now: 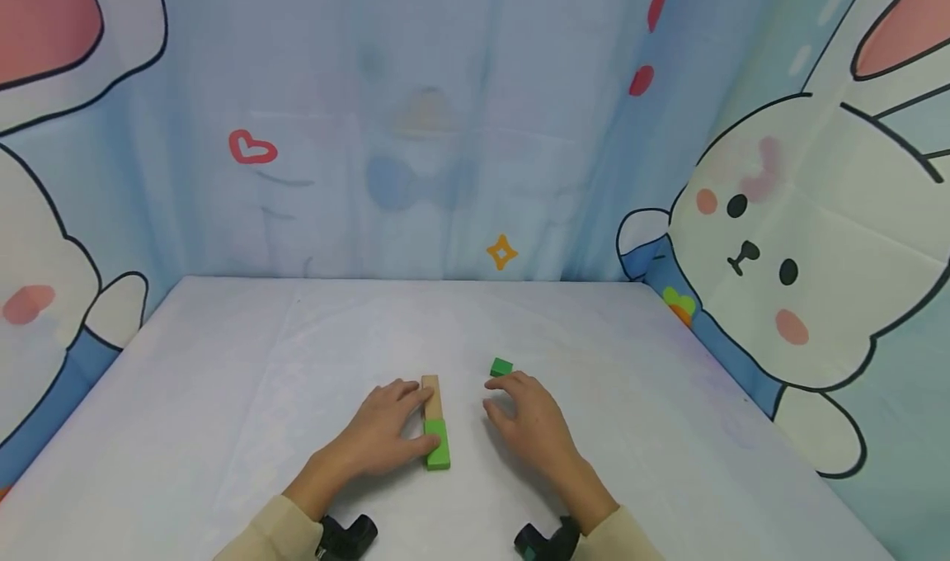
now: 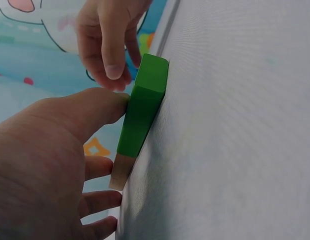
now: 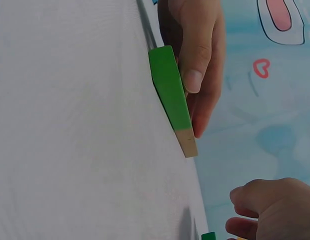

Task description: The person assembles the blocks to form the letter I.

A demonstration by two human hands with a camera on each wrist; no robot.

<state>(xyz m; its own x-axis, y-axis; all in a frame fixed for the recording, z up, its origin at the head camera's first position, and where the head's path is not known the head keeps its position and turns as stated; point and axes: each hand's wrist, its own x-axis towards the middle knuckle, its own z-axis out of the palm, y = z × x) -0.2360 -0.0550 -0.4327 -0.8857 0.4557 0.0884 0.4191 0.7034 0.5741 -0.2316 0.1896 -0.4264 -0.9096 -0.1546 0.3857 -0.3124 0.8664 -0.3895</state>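
A green block [image 1: 438, 445] and a plain wooden block [image 1: 432, 398] lie end to end in one line on the white table. My left hand [image 1: 382, 429] is at their left side, its thumb touching the green block and a fingertip at the wooden one. In the left wrist view the thumb [image 2: 107, 107] lies nearly straight against the green block [image 2: 145, 112]. Further right, my right hand [image 1: 530, 421] hovers with loosely bent fingers and nothing between them. Just beyond its fingertips sits a small green block [image 1: 501, 367], mostly out of frame in the right wrist view.
A white cloth covers the table [image 1: 297, 338]. Behind it and along the right side hangs a blue curtain [image 1: 416, 173] with cartoon rabbits. Black devices [image 1: 347, 536] are strapped to both wrists, close over the table's near part.
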